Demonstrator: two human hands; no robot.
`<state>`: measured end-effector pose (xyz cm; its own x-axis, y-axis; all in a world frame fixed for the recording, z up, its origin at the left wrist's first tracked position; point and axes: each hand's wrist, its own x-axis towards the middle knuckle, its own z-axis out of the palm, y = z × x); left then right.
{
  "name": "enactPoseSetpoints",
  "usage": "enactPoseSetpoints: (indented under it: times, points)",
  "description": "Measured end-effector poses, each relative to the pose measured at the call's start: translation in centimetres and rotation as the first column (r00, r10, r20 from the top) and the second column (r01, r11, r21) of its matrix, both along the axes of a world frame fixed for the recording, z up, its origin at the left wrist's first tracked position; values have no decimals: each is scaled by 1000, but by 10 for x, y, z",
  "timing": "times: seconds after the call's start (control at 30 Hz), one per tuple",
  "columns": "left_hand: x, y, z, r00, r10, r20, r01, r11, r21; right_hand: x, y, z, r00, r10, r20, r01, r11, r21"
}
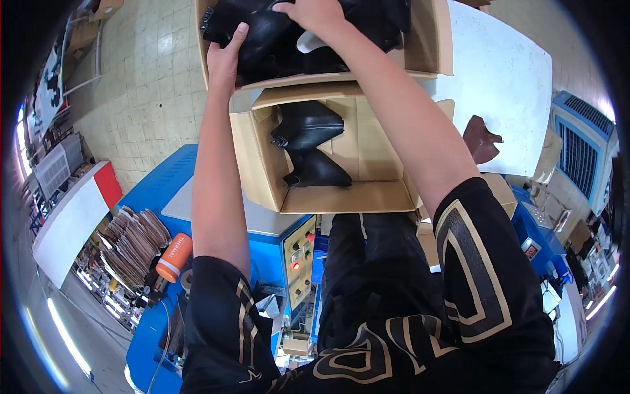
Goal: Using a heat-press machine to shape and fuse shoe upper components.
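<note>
Both my hands reach into the far cardboard box, which is filled with black leather shoe uppers. My left hand is at the box's left side, its thumb up along the edge of an upper and its other fingers mostly hidden. Across that upper, my right hand lays its thumb on the leather; the frame's top edge cuts off some of its fingers. A small white piece shows just below my right hand. Between my forearms, a nearer open cardboard box contains two black uppers lying on their sides.
On the white table at right lies a brown leather piece. A blue machine with a control panel stands left of my legs. Near it are an orange cylinder and stacked brown pieces. A blue cooler stands far right.
</note>
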<state>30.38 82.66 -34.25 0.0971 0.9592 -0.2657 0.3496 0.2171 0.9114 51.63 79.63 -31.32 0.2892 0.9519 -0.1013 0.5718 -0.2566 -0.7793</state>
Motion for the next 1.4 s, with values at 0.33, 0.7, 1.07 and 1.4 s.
enactPoseSetpoints:
  times: [0.33, 0.7, 1.07, 1.4]
  points:
    - [2, 8, -22, 929, 106, -355, 16, 945, 326, -1, -67, -11, 928, -20, 372, 54, 995, -81]
    - [-8, 6, -28, 987, 100, -122, -66, 965, 255, 24, -86, -38, 948, -196, 249, 111, 942, 317]
    - [10, 1, -8, 990, 136, 29, -139, 979, 149, 54, 32, 108, 576, 441, 689, -697, 705, 131]
    - [24, -8, 3, 991, 86, -103, -74, 991, 115, -28, 58, 44, 888, 436, 144, -431, 900, -65]
